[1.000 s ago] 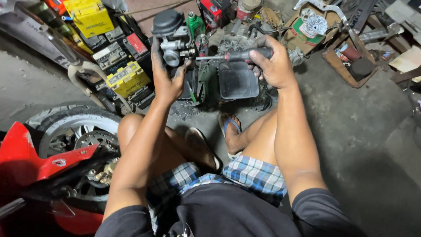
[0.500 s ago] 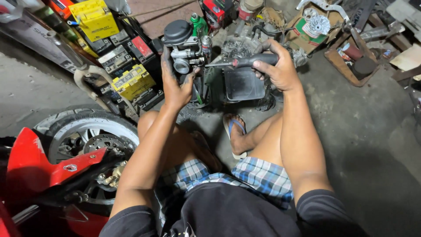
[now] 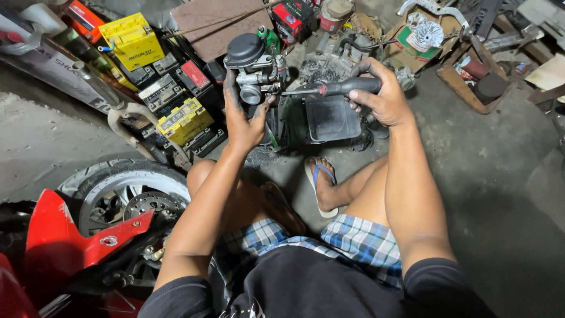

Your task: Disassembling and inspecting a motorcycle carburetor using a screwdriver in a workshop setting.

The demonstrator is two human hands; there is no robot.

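Grey metal carburetor (image 3: 254,73) clenched in left hand (image 3: 244,121) | right hand (image 3: 382,97) grasping black-handled screwdriver (image 3: 332,89), tip at 3 o'clock side | screw not yet out

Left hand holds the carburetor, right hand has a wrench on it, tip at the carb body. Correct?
Not quite. The head view shows the right hand gripping a screwdriver with a dark handle and red collar, not a wrench. The rest stands: the left hand holds the carburetor, and the tool's tip meets the carb body.
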